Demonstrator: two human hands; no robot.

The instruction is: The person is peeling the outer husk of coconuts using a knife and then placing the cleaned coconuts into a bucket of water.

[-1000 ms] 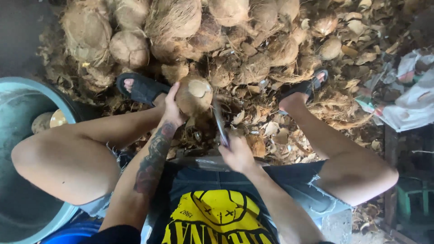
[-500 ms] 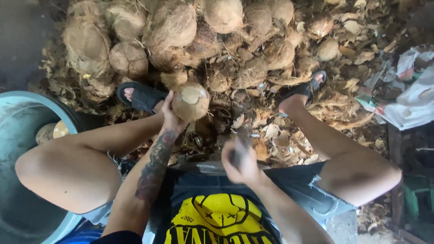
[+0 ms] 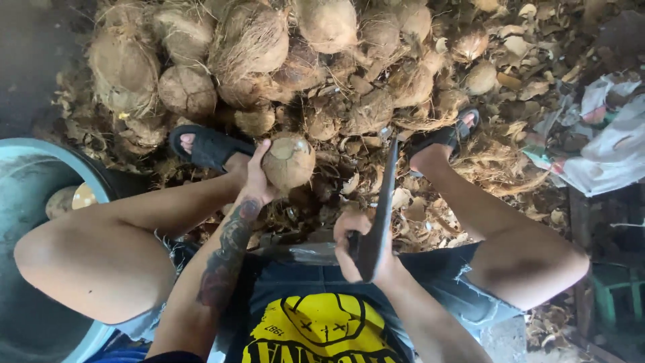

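Coconuts in my left hand (image 3: 254, 180): I counted one (image 3: 289, 161).
Blades in my right hand (image 3: 359, 245): one (image 3: 381, 208).
Sandals: two, mid-frame.
Tubs: one, lower left (image 3: 40, 151).
Unhusked coconuts, top: too heaped to count.

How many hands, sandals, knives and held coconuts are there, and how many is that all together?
Hands: 2, the left hand and the right hand
Black sandals: 2, one and the other
Knife: 1, in the right hand's grip
Held coconut: 1, in the left hand
Total: 6

Coconut (image 3: 289, 161) left of blade (image 3: 383, 202), heap (image 3: 269, 60) beyond, tub (image 3: 40, 202) far left
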